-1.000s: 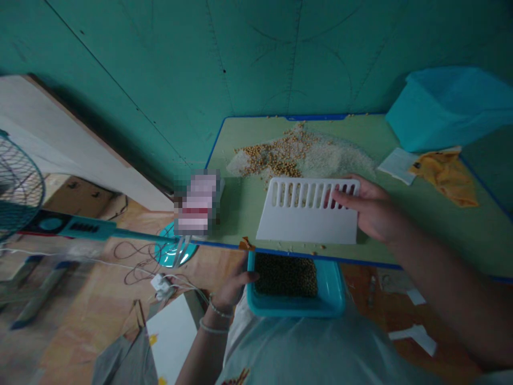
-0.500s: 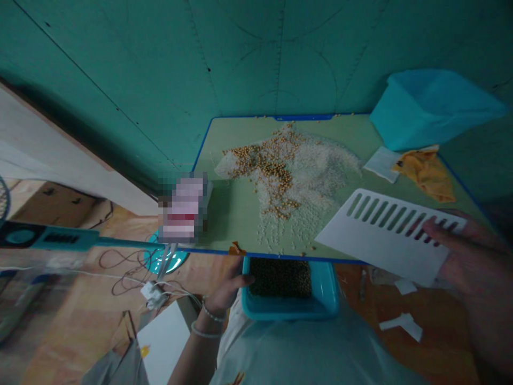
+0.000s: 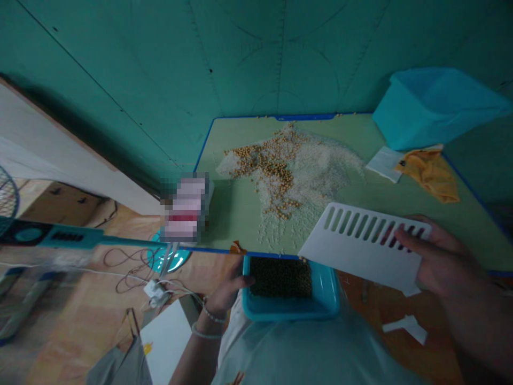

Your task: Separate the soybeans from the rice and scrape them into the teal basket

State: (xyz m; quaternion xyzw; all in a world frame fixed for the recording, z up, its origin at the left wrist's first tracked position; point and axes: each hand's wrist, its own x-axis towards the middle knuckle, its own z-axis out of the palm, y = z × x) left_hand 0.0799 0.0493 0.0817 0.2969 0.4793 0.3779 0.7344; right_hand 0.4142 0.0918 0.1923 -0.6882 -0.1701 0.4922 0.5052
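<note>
My right hand (image 3: 436, 251) grips a white slotted plastic scraper (image 3: 360, 240), its pointed lower corner at the table's near edge beside a few stray beans. My left hand (image 3: 230, 289) is closed on the left rim of a blue plastic basin (image 3: 290, 310), thumb over the rim. Dark green beans (image 3: 280, 278) fill much of that basin, which sits at my lap just below the table edge. On the pale green tabletop (image 3: 236, 214) lies a spread pile of white rice (image 3: 320, 166) with yellow soybeans (image 3: 276, 171) mixed into its left part.
A turquoise bin (image 3: 433, 107) stands at the table's back right, near a yellow cloth (image 3: 430, 174) and a white packet (image 3: 385, 163). A pixelated box (image 3: 186, 208) is at the left edge. Cables and a power strip (image 3: 155, 291) lie on the floor, left.
My right hand has moved left and slightly down with the scraper, whose tip now reaches the table's near edge above the basin. My left hand stays on the basin.
</note>
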